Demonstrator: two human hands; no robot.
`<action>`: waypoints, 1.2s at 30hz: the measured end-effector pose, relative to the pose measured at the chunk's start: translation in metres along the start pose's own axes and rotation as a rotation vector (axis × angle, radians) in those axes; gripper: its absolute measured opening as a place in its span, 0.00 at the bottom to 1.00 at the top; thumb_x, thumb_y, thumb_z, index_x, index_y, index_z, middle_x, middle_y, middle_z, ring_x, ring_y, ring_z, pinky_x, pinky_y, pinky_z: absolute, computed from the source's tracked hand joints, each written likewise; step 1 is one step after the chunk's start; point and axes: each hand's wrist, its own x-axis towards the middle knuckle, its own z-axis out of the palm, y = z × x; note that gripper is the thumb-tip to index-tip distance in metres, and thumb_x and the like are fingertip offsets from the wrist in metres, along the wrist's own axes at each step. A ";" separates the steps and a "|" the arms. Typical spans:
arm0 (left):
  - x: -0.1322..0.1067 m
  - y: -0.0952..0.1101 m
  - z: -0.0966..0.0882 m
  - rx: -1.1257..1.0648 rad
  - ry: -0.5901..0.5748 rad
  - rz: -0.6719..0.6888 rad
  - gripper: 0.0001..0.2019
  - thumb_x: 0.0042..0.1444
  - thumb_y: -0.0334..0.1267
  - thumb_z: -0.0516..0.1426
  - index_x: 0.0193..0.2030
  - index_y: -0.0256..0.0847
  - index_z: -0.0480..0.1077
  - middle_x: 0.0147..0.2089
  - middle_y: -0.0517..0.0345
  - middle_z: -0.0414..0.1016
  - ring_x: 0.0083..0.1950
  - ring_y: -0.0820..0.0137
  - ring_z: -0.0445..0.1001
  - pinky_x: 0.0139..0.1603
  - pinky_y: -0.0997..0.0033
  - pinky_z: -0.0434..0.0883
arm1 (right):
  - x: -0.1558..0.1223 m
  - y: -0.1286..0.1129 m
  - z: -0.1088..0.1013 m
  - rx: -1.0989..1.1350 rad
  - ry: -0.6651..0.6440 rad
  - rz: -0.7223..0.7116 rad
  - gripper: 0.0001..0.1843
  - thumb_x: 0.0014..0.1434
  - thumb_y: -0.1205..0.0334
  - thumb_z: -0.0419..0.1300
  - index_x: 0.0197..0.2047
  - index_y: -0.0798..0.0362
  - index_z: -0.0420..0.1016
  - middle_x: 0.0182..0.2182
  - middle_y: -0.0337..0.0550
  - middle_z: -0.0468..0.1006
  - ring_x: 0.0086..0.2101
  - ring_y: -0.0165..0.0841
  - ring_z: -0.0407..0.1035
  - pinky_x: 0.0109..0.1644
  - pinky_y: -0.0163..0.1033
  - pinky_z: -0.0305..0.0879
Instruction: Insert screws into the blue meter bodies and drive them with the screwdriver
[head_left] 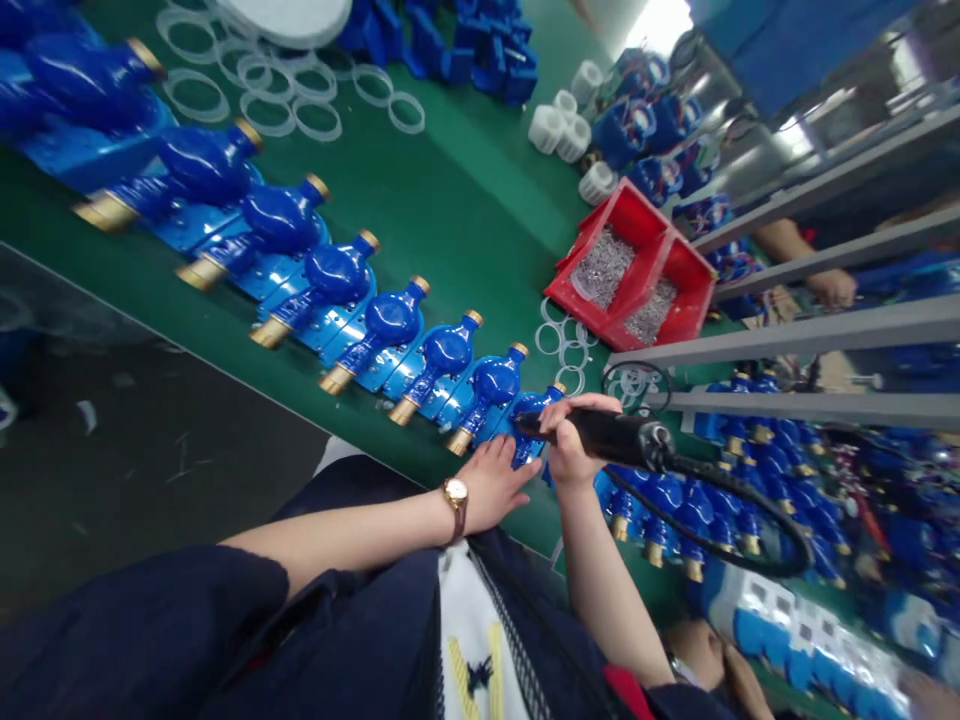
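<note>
A black power screwdriver with a coiled cable is in my right hand, whose fingers wrap around its body. Its tip points left onto a glossy blue pump housing with brass-coloured threaded ends. On the near side of that housing, my left hand rests with fingers stretched and thumb apart, touching its edge. The exact spot under the screwdriver tip is hidden. Left of my hands, more blue pump housings stand side by side in a row along the table edge.
The green table carries a red two-part bin of small screws, clear rings, white plastic nuts and blue parts. Grey rails rise at right. Beyond them are a co-worker's hand and more blue pumps.
</note>
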 end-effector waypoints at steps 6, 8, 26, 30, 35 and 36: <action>-0.003 -0.008 0.000 0.080 -0.075 0.083 0.32 0.49 0.44 0.63 0.60 0.45 0.59 0.60 0.39 0.59 0.63 0.49 0.57 0.56 0.53 0.59 | 0.003 -0.004 0.008 0.061 0.079 -0.094 0.12 0.51 0.64 0.60 0.38 0.48 0.61 0.21 0.29 0.67 0.20 0.27 0.64 0.27 0.38 0.64; -0.002 -0.003 0.002 0.044 -0.059 0.072 0.32 0.48 0.48 0.62 0.59 0.45 0.60 0.61 0.38 0.57 0.64 0.47 0.54 0.57 0.51 0.57 | 0.003 -0.007 0.008 0.025 0.100 -0.064 0.12 0.50 0.63 0.60 0.38 0.48 0.62 0.21 0.29 0.67 0.20 0.27 0.65 0.27 0.38 0.64; -0.002 0.011 -0.003 -0.071 -0.089 0.026 0.30 0.49 0.50 0.61 0.56 0.37 0.62 0.60 0.37 0.57 0.63 0.46 0.52 0.60 0.49 0.52 | 0.001 -0.021 0.009 -0.022 0.030 -0.107 0.11 0.50 0.59 0.61 0.35 0.47 0.62 0.19 0.29 0.66 0.18 0.28 0.63 0.25 0.38 0.63; -0.001 0.008 -0.003 -0.046 -0.084 0.020 0.30 0.49 0.52 0.60 0.56 0.39 0.63 0.59 0.38 0.59 0.63 0.47 0.53 0.60 0.49 0.52 | 0.000 -0.020 0.007 -0.076 0.060 -0.044 0.12 0.49 0.58 0.61 0.36 0.47 0.63 0.19 0.29 0.66 0.18 0.28 0.64 0.26 0.39 0.64; -0.010 -0.001 -0.011 -0.091 -0.078 0.103 0.32 0.51 0.50 0.59 0.62 0.48 0.58 0.63 0.41 0.55 0.66 0.47 0.50 0.59 0.49 0.57 | 0.007 -0.043 0.009 -0.003 0.146 -0.133 0.12 0.50 0.59 0.60 0.37 0.48 0.62 0.19 0.28 0.65 0.18 0.26 0.63 0.27 0.38 0.64; -0.014 -0.004 -0.014 -0.093 -0.069 0.134 0.31 0.53 0.48 0.58 0.63 0.48 0.56 0.63 0.41 0.54 0.66 0.48 0.51 0.59 0.50 0.58 | 0.008 -0.048 0.011 0.009 0.183 -0.163 0.12 0.50 0.58 0.60 0.37 0.48 0.62 0.18 0.27 0.65 0.18 0.26 0.62 0.27 0.38 0.63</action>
